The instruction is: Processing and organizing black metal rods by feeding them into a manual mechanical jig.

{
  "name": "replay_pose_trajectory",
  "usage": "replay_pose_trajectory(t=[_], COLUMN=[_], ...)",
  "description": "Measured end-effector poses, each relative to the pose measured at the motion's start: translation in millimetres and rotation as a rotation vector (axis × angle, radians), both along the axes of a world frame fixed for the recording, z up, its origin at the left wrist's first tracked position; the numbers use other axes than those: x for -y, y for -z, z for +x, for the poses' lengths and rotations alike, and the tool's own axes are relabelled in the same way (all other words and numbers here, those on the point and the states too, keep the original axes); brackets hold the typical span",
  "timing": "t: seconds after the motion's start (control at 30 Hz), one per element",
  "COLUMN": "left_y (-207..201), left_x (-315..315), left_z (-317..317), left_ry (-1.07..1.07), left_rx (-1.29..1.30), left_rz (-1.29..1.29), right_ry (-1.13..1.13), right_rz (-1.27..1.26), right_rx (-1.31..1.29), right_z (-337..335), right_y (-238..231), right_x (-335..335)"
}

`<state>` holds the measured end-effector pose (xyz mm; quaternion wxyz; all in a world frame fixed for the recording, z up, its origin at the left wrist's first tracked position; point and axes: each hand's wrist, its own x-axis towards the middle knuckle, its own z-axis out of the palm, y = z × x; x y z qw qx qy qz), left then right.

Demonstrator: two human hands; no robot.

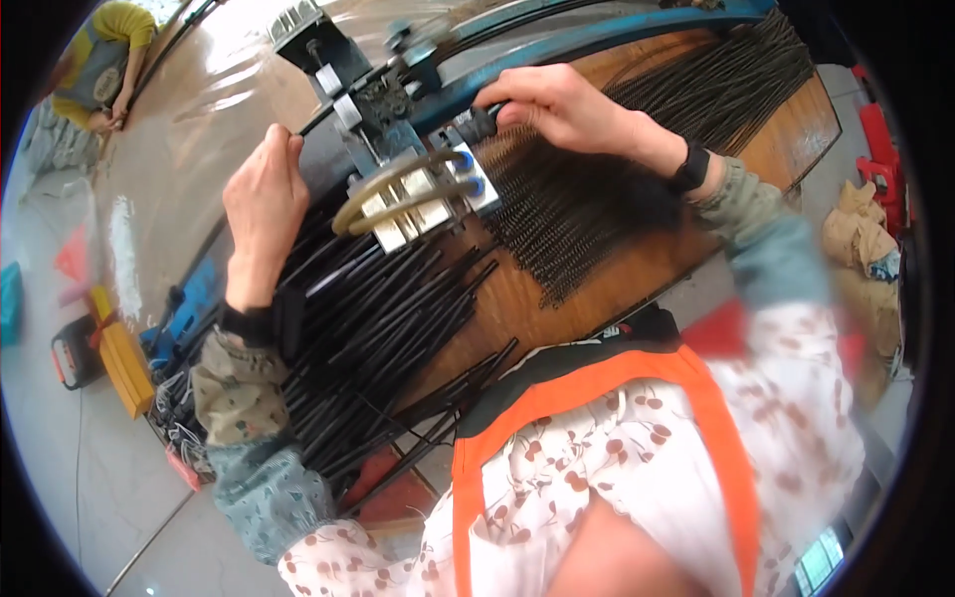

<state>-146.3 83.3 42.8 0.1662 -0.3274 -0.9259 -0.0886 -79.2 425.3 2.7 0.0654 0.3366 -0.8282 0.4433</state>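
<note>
In front of me stands a small metal clamping machine [383, 104] with two bent yellowish air hoses [393, 184] running to blue fittings. My left hand [264, 204] is closed in a pinch at the machine's left side, on the end of a thin black tube [316, 121] that runs into the clamp. On the other side, my right hand [562, 107] is closed, its thumb and forefinger on a dark cylindrical piece [476, 125] at the machine. What that piece is, I cannot make out.
Many black tubes [378, 338] lie below the machine at left. Dark coiled springs [577, 214] spread across the wooden table [487, 323] at right. A blue metal bar [557, 55] crosses behind. Another person [99, 65] in yellow sleeves works at the far left. A red chair [877, 149] stands at right.
</note>
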Motion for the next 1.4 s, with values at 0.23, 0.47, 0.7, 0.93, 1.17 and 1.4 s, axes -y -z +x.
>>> replay_pose_trajectory(t=[0.23, 0.47, 0.7, 0.93, 1.17, 1.4], left_y=[1, -3, 8, 13, 16, 9], left_x=[99, 36, 31, 40, -4, -28], left_z=[-42, 129, 187, 190, 185, 189], left_ry=[-0.002, -0.001, -0.082, 0.057, -0.078, 0.024], left_rx=[-0.318, 0.123, 0.376, 0.394, 0.359, 0.355], left_rz=[-0.190, -0.391, -0.144, -0.098, -0.127, -0.029], right_ry=[-0.072, -0.083, -0.079, -0.032, -0.083, -0.015], right_rz=[0.388, 0.423, 0.279, 0.272, 0.132, 0.063], right_rx=[-0.279, -0.195, -0.075, 0.012, 0.164, 0.263], right_z=[63, 63, 64, 89, 95, 118], right_y=[13, 21, 17, 18, -2, 7], right_x=[12, 12, 41, 57, 47, 35])
